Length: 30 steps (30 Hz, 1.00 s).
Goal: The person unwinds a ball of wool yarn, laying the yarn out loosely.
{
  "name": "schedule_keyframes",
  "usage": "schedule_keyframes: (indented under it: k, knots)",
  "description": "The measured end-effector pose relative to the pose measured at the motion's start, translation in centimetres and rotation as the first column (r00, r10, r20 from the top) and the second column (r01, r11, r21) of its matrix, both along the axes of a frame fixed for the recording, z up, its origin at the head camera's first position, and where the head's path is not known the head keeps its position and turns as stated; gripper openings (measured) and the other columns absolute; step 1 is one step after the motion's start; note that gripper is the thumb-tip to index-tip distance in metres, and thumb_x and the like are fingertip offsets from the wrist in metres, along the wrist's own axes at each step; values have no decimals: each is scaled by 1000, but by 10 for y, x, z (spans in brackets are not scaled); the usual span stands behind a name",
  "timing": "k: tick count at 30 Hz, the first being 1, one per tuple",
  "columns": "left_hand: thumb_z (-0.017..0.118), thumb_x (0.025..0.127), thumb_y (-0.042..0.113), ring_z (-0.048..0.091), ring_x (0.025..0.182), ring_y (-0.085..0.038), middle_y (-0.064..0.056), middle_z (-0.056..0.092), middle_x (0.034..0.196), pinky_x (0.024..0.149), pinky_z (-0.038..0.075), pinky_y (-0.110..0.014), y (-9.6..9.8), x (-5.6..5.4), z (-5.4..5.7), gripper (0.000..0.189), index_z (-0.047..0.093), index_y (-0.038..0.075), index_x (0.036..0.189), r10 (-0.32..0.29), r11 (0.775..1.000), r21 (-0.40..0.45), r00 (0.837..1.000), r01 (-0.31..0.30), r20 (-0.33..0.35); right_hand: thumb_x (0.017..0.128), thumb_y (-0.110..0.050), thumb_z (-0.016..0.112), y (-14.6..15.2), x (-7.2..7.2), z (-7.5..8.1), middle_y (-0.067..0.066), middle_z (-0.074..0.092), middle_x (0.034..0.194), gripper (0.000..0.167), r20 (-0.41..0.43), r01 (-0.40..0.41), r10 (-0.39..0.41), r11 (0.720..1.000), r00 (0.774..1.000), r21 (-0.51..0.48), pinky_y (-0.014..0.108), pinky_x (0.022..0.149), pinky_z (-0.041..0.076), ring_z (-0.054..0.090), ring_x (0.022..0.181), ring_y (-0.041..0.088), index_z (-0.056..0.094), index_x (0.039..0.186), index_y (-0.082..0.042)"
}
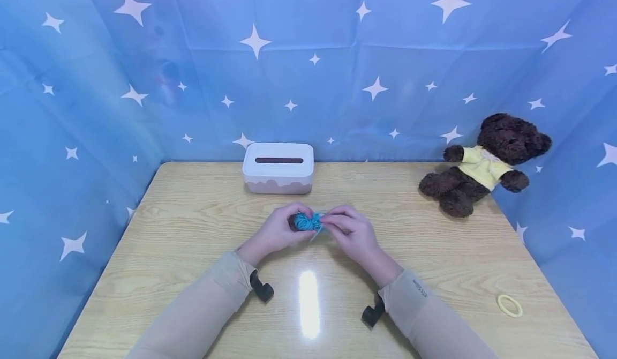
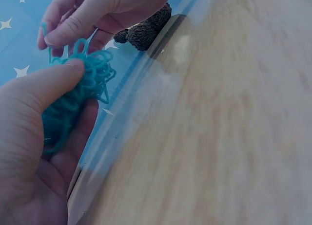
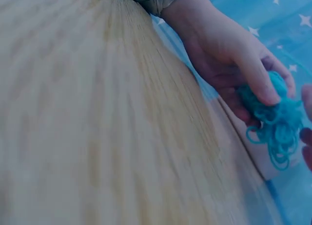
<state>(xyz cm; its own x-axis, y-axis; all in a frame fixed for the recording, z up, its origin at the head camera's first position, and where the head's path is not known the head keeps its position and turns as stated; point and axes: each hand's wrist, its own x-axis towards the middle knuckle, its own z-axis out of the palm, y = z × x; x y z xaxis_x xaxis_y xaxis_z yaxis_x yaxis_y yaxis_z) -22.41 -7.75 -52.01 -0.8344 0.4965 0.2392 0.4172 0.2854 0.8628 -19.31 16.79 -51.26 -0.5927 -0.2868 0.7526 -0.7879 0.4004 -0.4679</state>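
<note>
A small bundle of turquoise yarn (image 1: 306, 222) with loose loops at one end is held above the table near its middle. My left hand (image 1: 281, 226) grips the bundle, thumb on one side and fingers round the other, as the left wrist view shows. Beside the looped end, my right hand (image 1: 353, 232) pinches a strand of the yarn (image 2: 47, 40) between thumb and fingers. The right wrist view shows the yarn loops (image 3: 280, 135) hanging from the left hand, with only the right fingertips (image 3: 307, 103) at the edge.
Behind the hands stands a white tissue box (image 1: 278, 169). A brown teddy bear (image 1: 482, 166) in a yellow shirt sits at the back right. On the right of the wooden table (image 1: 193, 203) lies a pale yellow ring (image 1: 509, 306). Blue star-patterned curtains (image 1: 308, 80) surround the table.
</note>
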Motion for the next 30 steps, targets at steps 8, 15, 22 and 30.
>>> schedule_keyframes:
  k: [8,15,22,30]
  knots:
    - [94,87,15,75,120,-21,-2,80,132,108,59,-37,-1,2,3,35,62,19,100,-59,998,-13,998,59,-14,91,8,83,7,-1,5,9,82,100,20,166,133,-109,981,980,-138,9,85,56,73,87,20,84,103,-8]
    - [93,88,16,71,104,-16,-3,79,111,93,57,-26,-1,4,4,34,62,16,101,51,997,68,997,-47,-60,91,9,81,12,-5,2,10,81,97,18,184,160,-134,977,974,-139,9,86,55,71,87,13,83,101,-7]
    - [87,94,17,68,105,-21,-7,73,111,93,56,-31,0,1,3,38,57,13,118,211,971,125,976,-203,-51,92,12,77,18,-6,-2,12,79,96,17,227,165,-128,975,965,-151,9,84,54,68,88,9,79,96,-4]
    - [82,100,28,70,133,-26,-6,73,146,114,58,-50,-1,-5,0,51,68,20,148,206,977,-18,967,-211,-147,91,15,73,21,-7,3,13,78,94,17,229,210,-164,958,959,-193,8,86,52,65,90,3,77,94,-1]
